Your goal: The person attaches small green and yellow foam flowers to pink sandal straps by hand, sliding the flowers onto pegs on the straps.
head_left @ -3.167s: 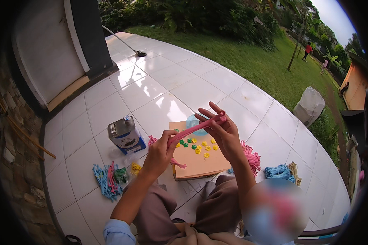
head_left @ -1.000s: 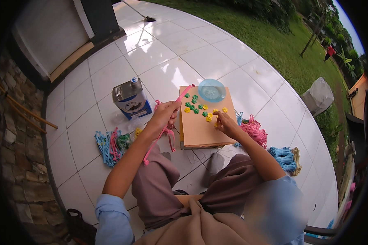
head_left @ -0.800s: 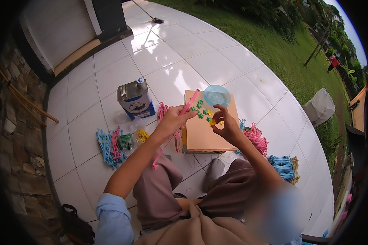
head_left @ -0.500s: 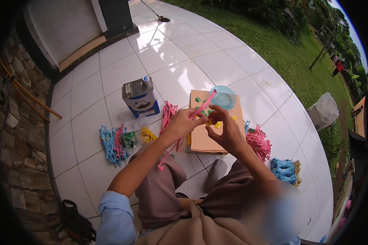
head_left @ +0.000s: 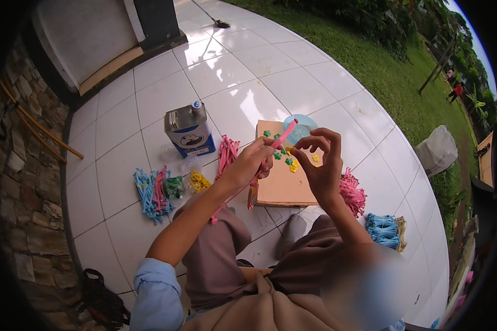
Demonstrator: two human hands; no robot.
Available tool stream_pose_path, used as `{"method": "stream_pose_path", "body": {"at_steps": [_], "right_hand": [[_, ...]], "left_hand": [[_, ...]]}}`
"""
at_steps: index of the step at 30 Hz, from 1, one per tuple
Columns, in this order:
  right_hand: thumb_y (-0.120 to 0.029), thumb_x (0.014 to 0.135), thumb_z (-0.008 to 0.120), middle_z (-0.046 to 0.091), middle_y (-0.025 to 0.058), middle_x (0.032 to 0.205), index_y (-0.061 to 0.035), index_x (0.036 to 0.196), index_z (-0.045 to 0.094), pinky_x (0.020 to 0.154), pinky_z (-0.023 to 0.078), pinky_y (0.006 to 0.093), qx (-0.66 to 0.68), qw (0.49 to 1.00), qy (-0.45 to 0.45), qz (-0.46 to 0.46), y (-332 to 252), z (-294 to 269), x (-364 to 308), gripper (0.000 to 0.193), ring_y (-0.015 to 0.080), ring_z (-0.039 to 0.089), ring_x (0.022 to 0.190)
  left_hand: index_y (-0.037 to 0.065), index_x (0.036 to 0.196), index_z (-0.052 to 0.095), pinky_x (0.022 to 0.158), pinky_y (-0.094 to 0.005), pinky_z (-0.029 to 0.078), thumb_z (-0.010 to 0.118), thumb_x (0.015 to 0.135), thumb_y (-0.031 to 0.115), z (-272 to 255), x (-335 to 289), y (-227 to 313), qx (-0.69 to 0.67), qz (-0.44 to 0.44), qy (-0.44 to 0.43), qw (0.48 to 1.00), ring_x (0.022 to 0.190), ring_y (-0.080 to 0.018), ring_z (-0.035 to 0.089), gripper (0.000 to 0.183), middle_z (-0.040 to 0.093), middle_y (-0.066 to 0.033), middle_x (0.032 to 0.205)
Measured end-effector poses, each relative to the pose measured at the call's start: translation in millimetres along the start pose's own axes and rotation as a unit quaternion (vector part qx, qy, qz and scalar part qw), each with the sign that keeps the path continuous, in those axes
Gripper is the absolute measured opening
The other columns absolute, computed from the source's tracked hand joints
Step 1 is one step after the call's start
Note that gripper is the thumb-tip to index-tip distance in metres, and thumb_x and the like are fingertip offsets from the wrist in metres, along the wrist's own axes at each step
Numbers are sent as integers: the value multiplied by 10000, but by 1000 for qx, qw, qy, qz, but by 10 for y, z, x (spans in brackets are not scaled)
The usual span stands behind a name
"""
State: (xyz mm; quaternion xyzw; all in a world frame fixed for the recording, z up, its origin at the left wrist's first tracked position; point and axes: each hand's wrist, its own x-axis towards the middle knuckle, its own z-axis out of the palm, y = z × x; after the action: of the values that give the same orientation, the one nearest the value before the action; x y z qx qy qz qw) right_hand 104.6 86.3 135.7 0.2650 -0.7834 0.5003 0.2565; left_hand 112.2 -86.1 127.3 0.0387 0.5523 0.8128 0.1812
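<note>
My left hand [head_left: 255,160] is closed around a pink strap [head_left: 285,134], whose knobbed end points up and away while its tail hangs toward my lap. Between the thumb and forefinger of my right hand [head_left: 324,168] is a small yellow flower piece [head_left: 290,150], close beside the strap. Both hands are over a cardboard box [head_left: 279,190]. Small green flower pieces [head_left: 267,133] and more yellow ones lie scattered on its top. A light-blue translucent bowl [head_left: 299,126] sits at the box's far right corner, partly behind the strap and my right fingers.
Left of the box stand a blue-and-white metal can [head_left: 190,135], pink straps [head_left: 226,154], a bag of yellow pieces [head_left: 199,181], a bag of green pieces [head_left: 174,187] and blue straps [head_left: 144,193]. Pink [head_left: 352,193] and blue bundles [head_left: 382,230] lie to the right on white tiles.
My left hand has turned, its fingers now curled tighter around the strap. My right hand has shifted right and up, its other fingers raised, with the yellow piece now showing in its pinch.
</note>
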Motion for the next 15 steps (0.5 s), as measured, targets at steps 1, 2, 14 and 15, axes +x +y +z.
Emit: {"method": "stream_pose_path", "body": {"at_steps": [1,2,14,15], "right_hand": [[-55,725,713,610,60,845,-31,1039,414,647,449,289,14,999,15,37,-2,-32,69,434,155,555,727],[-57,723,723,621,66,816,-40,1071,360,648,459,272,112,985,-1,135,-20,-60,95,503,125,571,741],[-36,740,713,637,119,813,-31,1084,328,660,465,227,270,917,-9,293,-49,21,222,517,138,612,767],[-36,738,714,637,121,814,-31,1084,326,663,465,228,264,918,-8,296,-53,10,227,519,139,614,763]], "left_hand": [[18,1043,467,432,-184,293,467,909,209,-10,3,-21,0,0,1,1000,461,-41,346,233,383,37,585],[27,1054,445,428,-186,291,424,923,182,-28,12,-50,6,20,-17,1000,461,-44,340,205,376,32,587],[71,1021,432,411,-187,279,367,952,166,47,23,-88,100,85,-4,991,451,-39,333,134,356,33,572],[72,1018,431,413,-186,278,368,952,167,58,21,-84,107,91,-2,990,453,-36,335,132,357,33,574]]}}
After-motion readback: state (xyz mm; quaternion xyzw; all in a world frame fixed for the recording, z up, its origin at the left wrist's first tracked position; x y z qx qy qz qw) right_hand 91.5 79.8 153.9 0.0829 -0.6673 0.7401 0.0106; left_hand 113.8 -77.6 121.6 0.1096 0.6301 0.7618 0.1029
